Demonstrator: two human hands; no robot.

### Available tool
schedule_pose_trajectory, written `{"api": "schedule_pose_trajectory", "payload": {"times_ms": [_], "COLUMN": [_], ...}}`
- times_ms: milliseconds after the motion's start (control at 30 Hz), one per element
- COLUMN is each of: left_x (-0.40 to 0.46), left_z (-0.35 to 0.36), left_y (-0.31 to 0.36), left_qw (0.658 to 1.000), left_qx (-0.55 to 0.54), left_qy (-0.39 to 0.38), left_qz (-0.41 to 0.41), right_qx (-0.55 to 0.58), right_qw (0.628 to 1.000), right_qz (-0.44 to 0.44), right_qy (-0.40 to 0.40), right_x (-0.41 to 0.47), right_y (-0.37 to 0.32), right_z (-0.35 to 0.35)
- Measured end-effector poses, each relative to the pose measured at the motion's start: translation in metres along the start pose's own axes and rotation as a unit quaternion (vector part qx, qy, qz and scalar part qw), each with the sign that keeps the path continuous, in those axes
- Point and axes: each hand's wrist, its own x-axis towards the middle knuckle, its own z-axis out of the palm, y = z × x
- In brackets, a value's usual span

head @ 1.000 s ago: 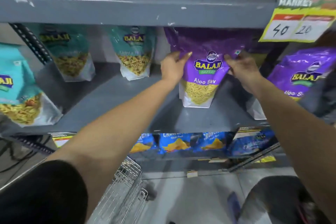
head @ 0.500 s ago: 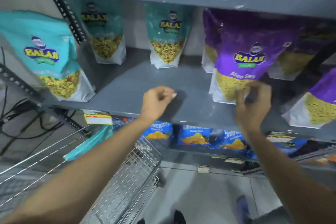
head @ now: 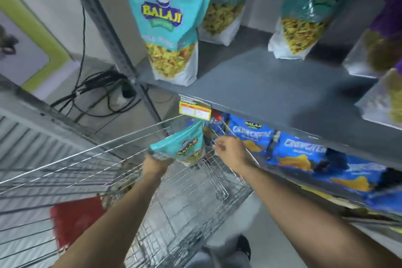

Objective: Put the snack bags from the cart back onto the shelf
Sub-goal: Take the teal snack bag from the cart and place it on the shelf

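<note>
A teal snack bag (head: 182, 147) stands inside the wire cart (head: 121, 159), near its far end. My left hand (head: 157, 161) grips the bag's top left corner. My right hand (head: 230, 146) hovers just right of the bag with its fingers loosely curled and nothing in them. Above, the grey shelf (head: 272, 89) carries several teal bags, the nearest one (head: 171, 22) at its left front corner. Purple bags (head: 382, 54) stand at the shelf's right edge, partly cut off.
Blue chip bags (head: 304, 154) fill the lower shelf to the right of the cart. A yellow price tag (head: 195, 111) hangs from the shelf edge. The metal upright (head: 113, 35) rises at left, with black cables (head: 97, 91) on the floor behind it. Something red (head: 76, 220) lies in the cart.
Both hands left the purple bag on the shelf and dropped into the cart. My left hand took hold of a teal bag. The view swung down and left.
</note>
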Motion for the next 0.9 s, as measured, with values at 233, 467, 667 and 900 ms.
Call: {"api": "schedule_pose_trajectory", "payload": {"times_ms": [233,467,667,900], "left_x": [0.036,0.006,-0.057,-0.121], "left_z": [0.007,-0.004,-0.056,-0.089], "left_y": [0.000,-0.004,0.022,0.102], "left_qw": [0.994,0.985,0.948,0.913], "left_qx": [-0.106,-0.171,-0.239,-0.242], "left_qy": [-0.018,-0.015,-0.080,-0.165], "left_qz": [0.018,0.030,0.192,0.284], "right_qx": [0.169,0.224,0.363,0.424], "right_qw": [0.970,0.957,0.926,0.902], "right_qz": [0.150,0.168,0.102,-0.022], "right_qy": [-0.085,-0.074,-0.019,0.082], "right_x": [0.058,0.046,-0.019,-0.069], "right_y": [-0.016,-0.032,-0.042,-0.075], "right_z": [0.032,0.036,-0.001,-0.088]}}
